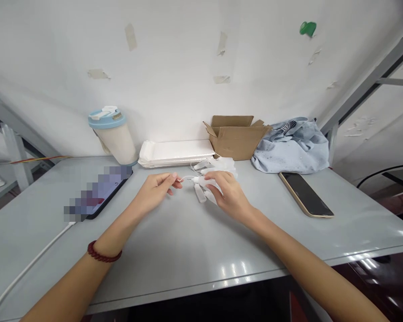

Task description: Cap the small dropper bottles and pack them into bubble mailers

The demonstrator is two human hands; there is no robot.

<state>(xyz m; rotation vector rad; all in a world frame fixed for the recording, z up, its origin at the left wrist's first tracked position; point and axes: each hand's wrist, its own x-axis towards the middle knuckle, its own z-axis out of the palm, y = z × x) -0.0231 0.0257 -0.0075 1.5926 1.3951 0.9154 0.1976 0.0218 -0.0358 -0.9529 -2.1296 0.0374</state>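
Near the middle of the table my left hand (156, 191) pinches one end of a thin white cord (187, 177) between thumb and fingertips. The cord runs right to a small white translucent piece (199, 180), possibly a plug or cap. My right hand (231, 197) is closed around that piece with thumb and fingers, which partly hide it. Several similar white translucent pieces (200, 193) lie below and behind my right hand, and more (221, 164) lie with loose cords beyond it. Their exact kind is not clear.
Along the wall stand a cream tumbler (116, 141) with a blue lid, a stack of white packets (176, 153), an open cardboard box (237, 141) and a pale blue cloth (293, 150). A phone (104, 192) with a charging cable lies left, another phone (305, 194) right.
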